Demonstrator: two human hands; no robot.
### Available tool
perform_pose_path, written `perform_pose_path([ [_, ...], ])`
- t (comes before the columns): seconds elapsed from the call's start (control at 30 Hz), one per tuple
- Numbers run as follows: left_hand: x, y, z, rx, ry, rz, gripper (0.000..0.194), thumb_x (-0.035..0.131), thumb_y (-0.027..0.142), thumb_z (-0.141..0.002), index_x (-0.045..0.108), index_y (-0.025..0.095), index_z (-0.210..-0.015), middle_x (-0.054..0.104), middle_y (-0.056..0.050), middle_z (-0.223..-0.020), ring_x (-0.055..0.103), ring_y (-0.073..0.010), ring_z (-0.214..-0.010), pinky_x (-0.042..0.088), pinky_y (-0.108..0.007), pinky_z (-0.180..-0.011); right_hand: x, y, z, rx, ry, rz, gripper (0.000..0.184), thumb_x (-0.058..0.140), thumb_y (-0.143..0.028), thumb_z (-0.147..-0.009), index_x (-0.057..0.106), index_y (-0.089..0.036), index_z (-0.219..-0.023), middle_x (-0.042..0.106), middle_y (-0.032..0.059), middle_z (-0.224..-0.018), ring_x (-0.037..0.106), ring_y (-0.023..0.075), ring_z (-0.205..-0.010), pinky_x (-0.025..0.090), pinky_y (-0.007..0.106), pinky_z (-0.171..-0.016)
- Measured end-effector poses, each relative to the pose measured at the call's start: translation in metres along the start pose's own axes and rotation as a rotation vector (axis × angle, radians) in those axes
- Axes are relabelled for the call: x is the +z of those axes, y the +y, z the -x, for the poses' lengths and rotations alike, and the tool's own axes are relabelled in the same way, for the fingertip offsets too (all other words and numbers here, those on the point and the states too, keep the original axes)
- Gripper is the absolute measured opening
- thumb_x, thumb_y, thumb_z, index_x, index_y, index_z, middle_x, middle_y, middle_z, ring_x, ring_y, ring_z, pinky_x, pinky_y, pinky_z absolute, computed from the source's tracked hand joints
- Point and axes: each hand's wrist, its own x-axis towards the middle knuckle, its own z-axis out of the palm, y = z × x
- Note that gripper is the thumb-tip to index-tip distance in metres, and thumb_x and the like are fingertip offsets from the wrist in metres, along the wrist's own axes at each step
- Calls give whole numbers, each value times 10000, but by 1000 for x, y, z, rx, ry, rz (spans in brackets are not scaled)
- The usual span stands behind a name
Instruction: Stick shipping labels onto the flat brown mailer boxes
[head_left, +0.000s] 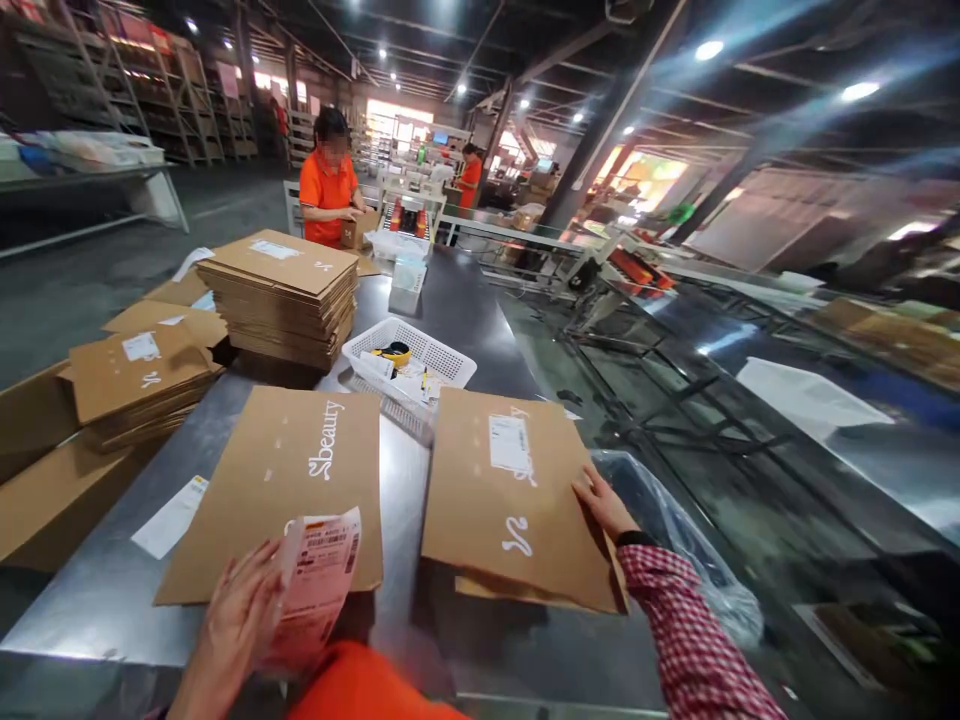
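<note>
My left hand [238, 612] is closed on a strip of printed shipping labels [315, 580] over the near edge of a flat brown cardboard mailer [285, 480] printed "Sbeauty". My right hand [600, 500], in a red checked sleeve, rests on the right edge of a second flat mailer [510, 500], fingers lying against the card. That mailer carries a white label [510, 443] and lies on top of other flat cards. Both mailers lie on a grey metal table [405, 470].
A white plastic basket [442, 358] with tape and small items sits behind the mailers. Tall stacks of flat cardboard [281, 295] stand at the left. A clear plastic bag [675, 540] hangs off the table's right edge. A person in orange [328, 190] works at the far end.
</note>
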Motion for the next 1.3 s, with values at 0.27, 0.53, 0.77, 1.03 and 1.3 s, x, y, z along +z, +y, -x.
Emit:
perform_pose_path([
  [0.27,-10,29,5,63,-55,42,363,402,426,-904,723,277,-984,686,-33,-1170,623,-226,-1112,488,-406,-989,101,-154,114,-730,-838,-459,711,695,-563,-672,528,-207,-1264,556,117,-1290,512,240,-1189,380,410,-1040],
  [0.53,-42,31,24,-172,-37,227,491,579,448,-811,557,265,-1266,579,-55,-1326,545,-249,-1207,507,-367,-951,165,-225,199,-766,-967,-647,322,624,-480,-793,697,-171,-843,636,13,-702,545,122,-645,427,244,-602],
  [0.77,-54,39,-2,-475,153,403,501,619,565,-725,623,191,-1058,729,-47,-829,699,-203,-757,581,-279,-692,189,-246,224,-805,-915,-608,244,598,-410,-834,714,-198,-863,669,35,-734,584,143,-685,447,262,-651],
  [1.03,-49,14,-19,-356,33,243,449,462,589,-836,593,210,-634,600,19,-525,566,-131,-485,452,-203,-456,226,-245,243,-581,-793,-599,261,535,-386,-876,690,-192,-796,676,27,-751,590,135,-707,450,253,-666],
  [1.3,-48,-58,4,30,-34,-79,377,377,421,-939,698,243,-854,738,3,-738,692,-145,-608,528,-209,-532,265,-278,120,-258,-428,-767,291,518,-477,-814,524,-187,-796,513,-34,-620,482,108,-540,421,230,-488],
])
